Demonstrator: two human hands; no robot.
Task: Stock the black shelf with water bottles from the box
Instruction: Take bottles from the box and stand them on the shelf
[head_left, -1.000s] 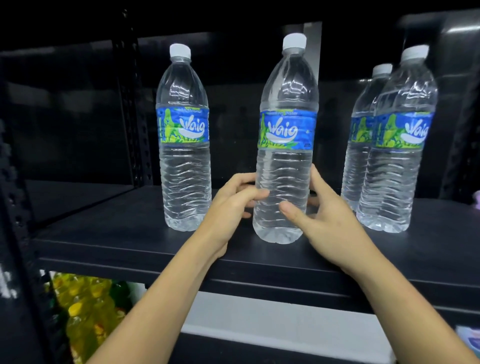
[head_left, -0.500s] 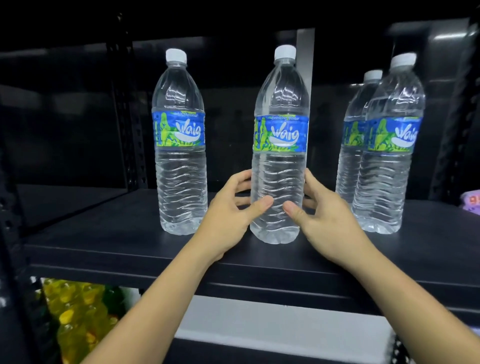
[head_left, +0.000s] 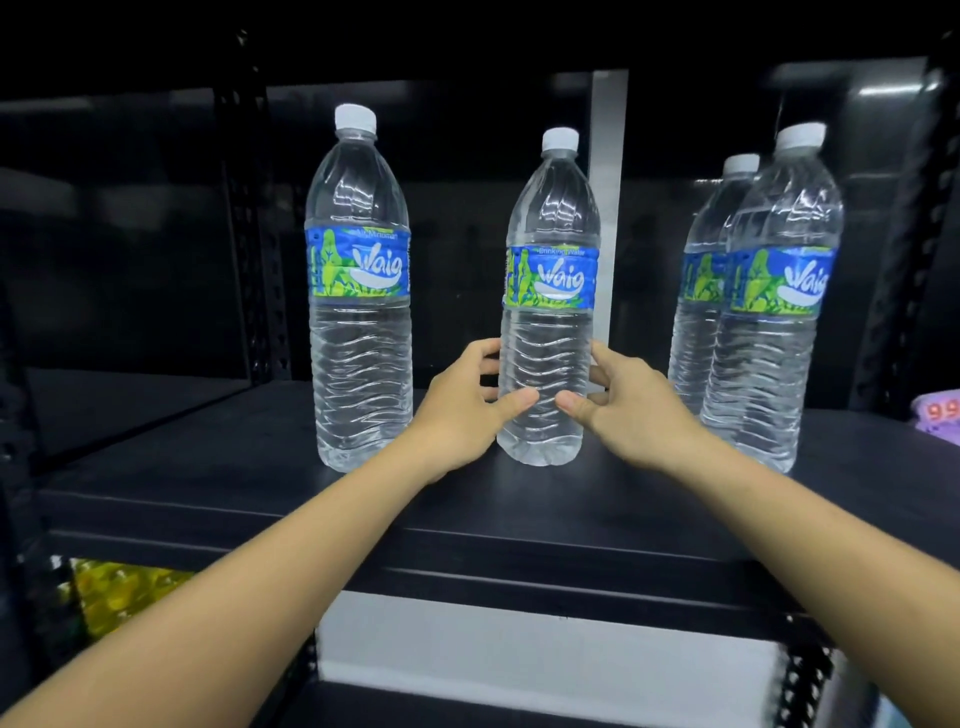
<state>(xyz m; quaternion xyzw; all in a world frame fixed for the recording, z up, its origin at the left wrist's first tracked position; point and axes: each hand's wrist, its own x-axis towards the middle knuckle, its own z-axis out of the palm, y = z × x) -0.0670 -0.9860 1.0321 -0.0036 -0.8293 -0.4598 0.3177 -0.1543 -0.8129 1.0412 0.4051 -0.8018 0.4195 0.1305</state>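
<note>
A clear water bottle (head_left: 549, 291) with a blue and green label and white cap stands upright on the black shelf (head_left: 519, 499), in the middle. My left hand (head_left: 462, 410) grips its lower left side and my right hand (head_left: 631, 410) its lower right side, thumbs in front. Another bottle (head_left: 359, 291) stands to the left. Two more bottles stand at the right, one (head_left: 776, 296) in front of the other (head_left: 701, 280). The box is not in view.
Perforated black uprights (head_left: 254, 234) frame the shelf at left and right. A pink and purple object (head_left: 940, 415) lies at the shelf's right edge. Yellow packaged goods (head_left: 119, 592) sit on the level below, beside a white panel (head_left: 545, 644).
Both hands closed in around the middle bottle and slid it farther back on the shelf. The other bottles stayed put.
</note>
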